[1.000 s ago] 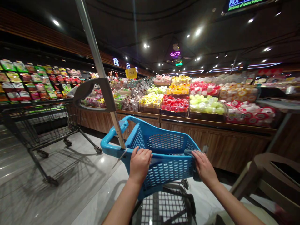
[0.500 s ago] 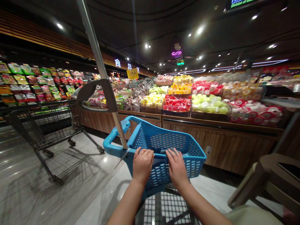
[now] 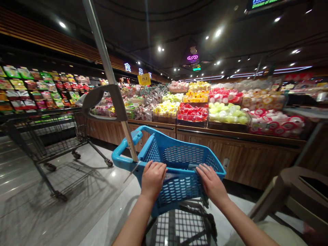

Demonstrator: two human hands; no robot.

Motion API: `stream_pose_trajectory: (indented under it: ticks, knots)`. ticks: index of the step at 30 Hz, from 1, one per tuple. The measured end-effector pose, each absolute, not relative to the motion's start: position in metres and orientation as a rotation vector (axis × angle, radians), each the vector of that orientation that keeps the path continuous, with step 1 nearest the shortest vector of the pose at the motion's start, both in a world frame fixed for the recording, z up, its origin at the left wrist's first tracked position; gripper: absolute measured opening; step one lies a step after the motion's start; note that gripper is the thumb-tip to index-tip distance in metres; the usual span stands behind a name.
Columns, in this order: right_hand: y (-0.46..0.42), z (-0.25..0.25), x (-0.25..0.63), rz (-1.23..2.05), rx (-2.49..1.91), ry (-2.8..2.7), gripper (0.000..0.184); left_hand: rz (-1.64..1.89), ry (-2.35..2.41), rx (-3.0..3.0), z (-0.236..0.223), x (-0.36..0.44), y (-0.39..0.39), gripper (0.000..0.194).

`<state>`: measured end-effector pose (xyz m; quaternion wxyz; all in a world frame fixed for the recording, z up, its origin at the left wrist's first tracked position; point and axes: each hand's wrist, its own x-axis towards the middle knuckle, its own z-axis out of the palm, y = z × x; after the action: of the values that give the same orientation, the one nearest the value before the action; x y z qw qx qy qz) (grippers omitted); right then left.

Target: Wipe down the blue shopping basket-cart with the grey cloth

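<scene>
A blue plastic shopping basket (image 3: 179, 150) with perforated sides sits on a wheeled frame in front of me. My left hand (image 3: 153, 177) is closed over its near rim, close to the grey upright pole (image 3: 129, 138). Farther right on the same rim, my right hand (image 3: 211, 181) has its fingers bent over the edge. A soft-looking grey-blue piece, like a cloth (image 3: 192, 166), sticks out from under those fingers. Most of that piece is hidden. Inside the basket, the part I can see holds nothing else.
A dark wire shopping trolley (image 3: 56, 136) stands at left. Past the basket runs a wooden counter (image 3: 205, 143) with bins of wrapped sweets (image 3: 193, 112). At right is a brown stool (image 3: 294, 184) with a dark flat thing (image 3: 315, 184) on it.
My right hand has slid right along the basket's rim, and the grey-blue piece has moved with it. My left hand keeps its place on the rim, only slightly shifted in view.
</scene>
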<state>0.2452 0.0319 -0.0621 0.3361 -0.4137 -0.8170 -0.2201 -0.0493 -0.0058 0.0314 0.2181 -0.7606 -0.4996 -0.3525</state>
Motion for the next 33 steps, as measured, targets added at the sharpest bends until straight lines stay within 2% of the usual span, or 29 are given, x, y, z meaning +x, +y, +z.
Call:
stream_pose_trajectory:
  ticks: [9, 13, 19, 23, 33]
  knots:
    - [0.041, -0.080, 0.312, -0.513, -1.229, -1.985, 0.050, -0.981, -1.396, -2.093, 0.029, -0.047, -0.004, 0.017]
    - [0.042, -0.077, 0.288, -0.494, -1.300, -1.884, 0.053, -0.982, -1.419, -2.068, 0.028, -0.043, -0.003, 0.018]
    - [0.033, -0.058, 0.192, -0.430, -1.195, -1.926, 0.061, -0.978, -1.436, -2.057, 0.029, -0.039, -0.003, 0.019]
    - [0.028, -0.046, 0.149, -0.389, -1.153, -1.957, 0.056, -0.962, -1.461, -2.064, 0.029, -0.040, -0.003, 0.018]
    - [0.032, -0.052, 0.213, -0.485, -1.054, -2.162, 0.055, -0.980, -1.428, -2.106, 0.030, -0.046, -0.005, 0.016]
